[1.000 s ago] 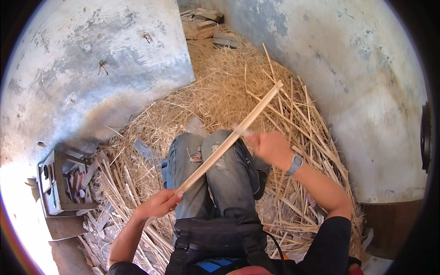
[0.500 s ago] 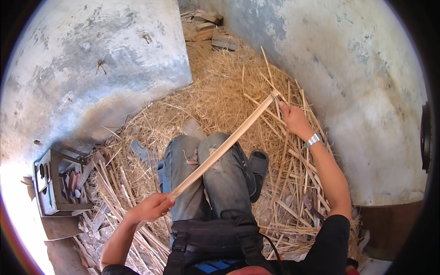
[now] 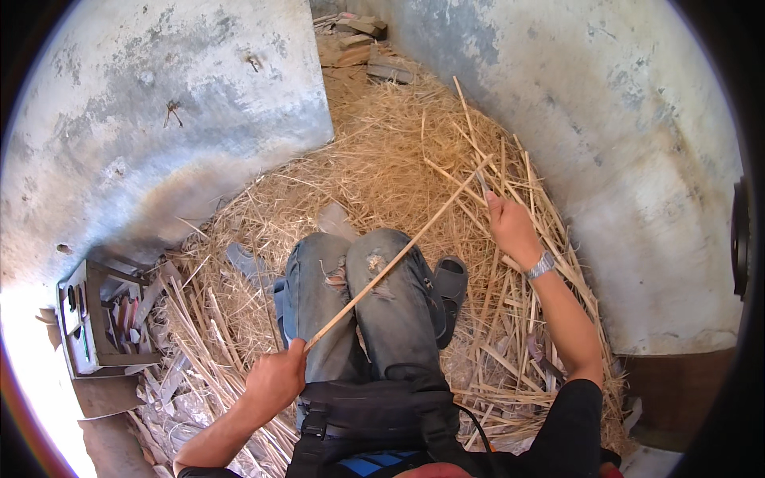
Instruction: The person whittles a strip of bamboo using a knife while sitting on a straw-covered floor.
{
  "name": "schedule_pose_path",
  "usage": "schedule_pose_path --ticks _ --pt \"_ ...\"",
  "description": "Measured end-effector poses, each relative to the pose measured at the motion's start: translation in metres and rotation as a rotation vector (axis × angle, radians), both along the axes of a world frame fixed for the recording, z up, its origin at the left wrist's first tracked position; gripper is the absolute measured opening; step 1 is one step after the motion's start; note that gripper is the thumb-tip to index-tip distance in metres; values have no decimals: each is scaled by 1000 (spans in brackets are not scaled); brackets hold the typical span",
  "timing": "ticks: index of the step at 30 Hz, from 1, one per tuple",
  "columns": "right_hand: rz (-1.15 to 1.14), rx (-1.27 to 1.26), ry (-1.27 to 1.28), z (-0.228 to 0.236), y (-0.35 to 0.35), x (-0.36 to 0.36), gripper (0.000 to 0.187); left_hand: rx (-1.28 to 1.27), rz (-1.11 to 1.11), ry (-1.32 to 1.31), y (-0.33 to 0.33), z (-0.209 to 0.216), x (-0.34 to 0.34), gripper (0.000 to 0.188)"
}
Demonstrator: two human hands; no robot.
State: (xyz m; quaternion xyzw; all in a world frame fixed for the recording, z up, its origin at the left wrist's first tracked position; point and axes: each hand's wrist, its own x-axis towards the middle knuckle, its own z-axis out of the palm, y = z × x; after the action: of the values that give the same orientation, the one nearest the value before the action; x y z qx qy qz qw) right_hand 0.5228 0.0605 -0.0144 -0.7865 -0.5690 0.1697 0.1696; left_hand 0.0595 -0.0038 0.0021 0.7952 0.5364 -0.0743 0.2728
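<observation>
My left hand is closed round the lower end of a long, pale bamboo strip, with the thumb on top. The strip slants up and to the right across my knees, its narrow edge facing up. My right hand is closed round a knife, most of it hidden in the fist. Its thin grey blade shows beyond the thumb and lies against or just beside the strip's far end. Below the strip are my legs in worn, torn jeans.
Shavings cover the floor. Loose strips lie at my right, with more strips at my left. A box of small items stands far left. Walls rise on both sides; wood pieces lie at the back.
The strip has been turned from its broad face to its narrow edge. My left hand has rolled over and shifted slightly right. My right hand has come a little nearer.
</observation>
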Motion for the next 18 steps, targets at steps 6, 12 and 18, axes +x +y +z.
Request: schedule_pose_path --ticks 6,12,18 --pt "340 185 -69 -15 -39 -69 58 189 -54 -4 -4 -20 -9 30" --pt "-1 160 13 -7 1 13 54 250 -99 -9 -3 -20 -6 49" --pt "303 266 -80 -18 -29 -67 54 303 -118 32 -2 -32 -12 51"
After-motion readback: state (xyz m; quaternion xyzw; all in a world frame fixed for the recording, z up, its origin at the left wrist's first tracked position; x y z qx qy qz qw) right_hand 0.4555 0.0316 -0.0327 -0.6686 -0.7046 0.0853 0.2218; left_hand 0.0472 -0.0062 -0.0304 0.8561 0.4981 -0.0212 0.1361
